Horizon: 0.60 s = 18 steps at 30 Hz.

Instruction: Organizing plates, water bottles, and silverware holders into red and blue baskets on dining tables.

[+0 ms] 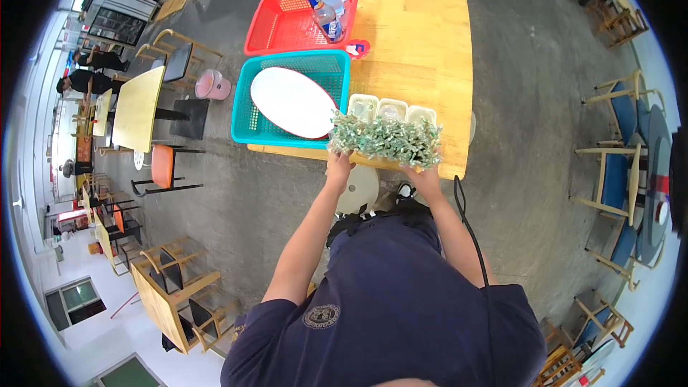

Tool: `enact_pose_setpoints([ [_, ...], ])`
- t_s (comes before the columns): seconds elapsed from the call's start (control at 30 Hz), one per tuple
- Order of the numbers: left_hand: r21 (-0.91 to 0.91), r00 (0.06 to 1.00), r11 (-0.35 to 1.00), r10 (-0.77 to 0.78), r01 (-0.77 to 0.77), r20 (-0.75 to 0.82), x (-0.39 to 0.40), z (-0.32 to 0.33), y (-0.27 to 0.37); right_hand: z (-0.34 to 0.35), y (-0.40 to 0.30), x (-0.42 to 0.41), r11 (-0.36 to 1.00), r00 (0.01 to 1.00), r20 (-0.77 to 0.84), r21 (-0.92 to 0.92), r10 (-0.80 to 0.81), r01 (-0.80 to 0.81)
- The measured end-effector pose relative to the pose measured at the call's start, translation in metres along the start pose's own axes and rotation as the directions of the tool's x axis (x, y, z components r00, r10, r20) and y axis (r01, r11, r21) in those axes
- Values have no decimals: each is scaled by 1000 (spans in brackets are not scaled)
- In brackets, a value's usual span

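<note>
A wide bunch of small-leaved green foliage, apparently artificial, spans the near edge of the wooden table. My left hand grips its near left side, and my right hand holds the near right side; several fingertips are hidden by leaves. Just beyond the foliage sit three cream-white containers in a row: left, middle and right. Whether the stems are fixed in them cannot be seen. To the left, a teal plastic basket carries a white oval tray, tilted across its inside.
Behind the teal basket stands a red plastic basket with several bottles in it. A small red card-like item lies beside it. Under the table's near edge is a pale stool. A black cable hangs along my right arm.
</note>
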State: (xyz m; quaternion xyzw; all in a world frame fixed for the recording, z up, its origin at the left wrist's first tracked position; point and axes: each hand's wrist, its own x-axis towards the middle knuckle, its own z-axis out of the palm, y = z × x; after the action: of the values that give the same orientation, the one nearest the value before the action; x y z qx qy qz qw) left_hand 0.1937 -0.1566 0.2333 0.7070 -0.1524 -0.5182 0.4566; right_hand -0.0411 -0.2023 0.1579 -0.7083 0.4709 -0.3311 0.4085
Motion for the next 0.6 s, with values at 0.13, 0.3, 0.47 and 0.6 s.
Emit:
enact_pose_setpoints([
  [0.13, -16, 998, 998, 53, -53, -21, 3, -12, -13, 3, -17, 0, 979, 995, -85, 199, 61, -43],
  [0.3, -9, 997, 998, 58, -58, -48, 3, -5, -19, -3, 2, 3, 975, 981, 118, 139, 155, -171],
  [0.47, -22, 997, 997, 77, -78, -20, 10, -12, -28, -3, 1, 2, 989, 989, 81, 61, 127, -132],
  [0.6, -41, 996, 995, 90, -89, 12, 5, -15, -25, 2, -5, -1, 990, 992, -5, 74, 122, -122],
])
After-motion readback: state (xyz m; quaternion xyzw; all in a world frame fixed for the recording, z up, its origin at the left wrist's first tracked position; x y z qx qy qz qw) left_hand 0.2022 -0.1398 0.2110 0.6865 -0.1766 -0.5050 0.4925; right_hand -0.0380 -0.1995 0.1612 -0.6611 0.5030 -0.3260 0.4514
